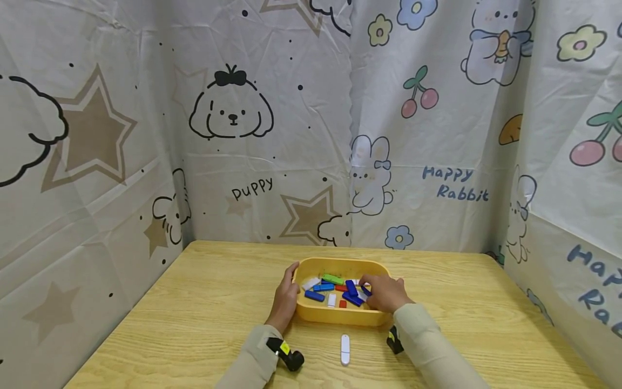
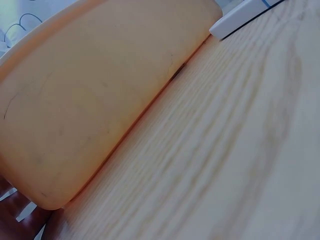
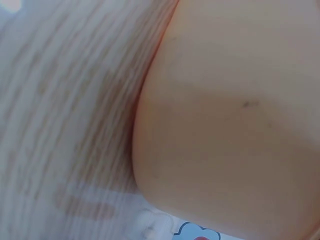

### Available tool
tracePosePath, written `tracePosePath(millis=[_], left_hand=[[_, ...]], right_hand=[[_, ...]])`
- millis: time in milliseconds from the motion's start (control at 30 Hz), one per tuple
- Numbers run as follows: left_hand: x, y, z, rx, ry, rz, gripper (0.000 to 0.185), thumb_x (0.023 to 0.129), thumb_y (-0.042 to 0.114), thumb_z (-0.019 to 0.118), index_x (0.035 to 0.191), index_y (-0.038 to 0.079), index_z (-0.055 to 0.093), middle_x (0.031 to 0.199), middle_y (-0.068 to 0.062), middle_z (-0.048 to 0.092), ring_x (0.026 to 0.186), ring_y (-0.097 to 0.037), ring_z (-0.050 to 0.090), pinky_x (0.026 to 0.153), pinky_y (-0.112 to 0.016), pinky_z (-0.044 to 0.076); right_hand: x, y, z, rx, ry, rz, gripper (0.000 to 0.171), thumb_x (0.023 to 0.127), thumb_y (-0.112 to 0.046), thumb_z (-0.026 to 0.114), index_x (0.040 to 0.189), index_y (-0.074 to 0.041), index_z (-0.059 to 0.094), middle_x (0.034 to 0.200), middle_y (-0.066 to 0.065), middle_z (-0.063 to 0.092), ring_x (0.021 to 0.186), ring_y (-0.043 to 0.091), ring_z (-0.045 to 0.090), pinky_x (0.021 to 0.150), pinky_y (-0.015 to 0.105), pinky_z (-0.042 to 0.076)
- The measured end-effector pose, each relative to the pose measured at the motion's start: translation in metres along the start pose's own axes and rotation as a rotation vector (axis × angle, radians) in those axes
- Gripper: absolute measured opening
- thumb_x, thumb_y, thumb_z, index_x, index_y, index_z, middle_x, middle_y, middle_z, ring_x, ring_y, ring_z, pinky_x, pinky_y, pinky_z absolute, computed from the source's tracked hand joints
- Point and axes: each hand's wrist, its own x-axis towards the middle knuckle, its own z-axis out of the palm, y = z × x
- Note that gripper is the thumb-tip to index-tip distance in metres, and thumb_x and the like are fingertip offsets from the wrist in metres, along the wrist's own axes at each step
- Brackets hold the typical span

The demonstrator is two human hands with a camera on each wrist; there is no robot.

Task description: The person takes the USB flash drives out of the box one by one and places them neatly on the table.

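A yellow tray (image 1: 340,264) sits mid-table and holds several small sticks in blue, green, white and red. My left hand (image 1: 286,296) grips the tray's left wall, thumb up at the rim. My right hand (image 1: 384,292) reaches into the tray's right side, its fingertips curled down onto a dark blue stick (image 1: 365,291). A white stick (image 1: 345,349) lies on the table just in front of the tray. The left wrist view shows the tray's outer wall (image 2: 100,100) and the white stick (image 2: 240,17). The right wrist view shows only the tray wall (image 3: 235,125), blurred.
The wooden table (image 1: 194,313) is walled by cartoon-print cloth (image 1: 311,135) at the back and on both sides. Bare wood lies to the left and right of the tray.
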Motion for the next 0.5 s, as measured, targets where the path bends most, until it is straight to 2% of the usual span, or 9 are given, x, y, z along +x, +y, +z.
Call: tracePosePath(millis=[133, 400, 500], left_hand=[[0.0002, 0.0006, 0.0004, 0.0, -0.001, -0.002, 0.058, 0.092, 0.004, 0.034, 0.149, 0.015, 0.032, 0.155, -0.009, 0.029, 0.142, -0.026, 0.026, 0.114, -0.049, 0.021], [0.001, 0.0004, 0.0006, 0.0, 0.003, -0.004, 0.058, 0.091, 0.005, 0.034, 0.149, 0.015, 0.032, 0.155, -0.009, 0.029, 0.142, -0.026, 0.026, 0.114, -0.05, 0.021], [0.001, 0.0, 0.0006, -0.001, 0.006, -0.006, 0.058, 0.091, 0.005, 0.034, 0.149, 0.015, 0.032, 0.155, -0.009, 0.029, 0.142, -0.027, 0.026, 0.114, -0.05, 0.021]], right_hand=[[-0.0003, 0.0008, -0.0001, 0.024, 0.005, 0.004, 0.037, 0.075, -0.01, 0.075, 0.11, -0.021, 0.066, 0.078, -0.004, 0.06, 0.074, 0.018, 0.052, 0.078, 0.049, 0.032], [-0.0014, 0.0003, -0.001, 0.072, 0.027, 0.014, 0.036, 0.078, -0.008, 0.072, 0.11, -0.021, 0.064, 0.09, -0.001, 0.065, 0.08, 0.02, 0.054, 0.08, 0.052, 0.033], [-0.0012, 0.0009, -0.0003, 0.082, 0.042, 0.008, 0.036, 0.079, -0.008, 0.071, 0.112, -0.022, 0.062, 0.086, -0.003, 0.063, 0.078, 0.018, 0.054, 0.081, 0.052, 0.033]])
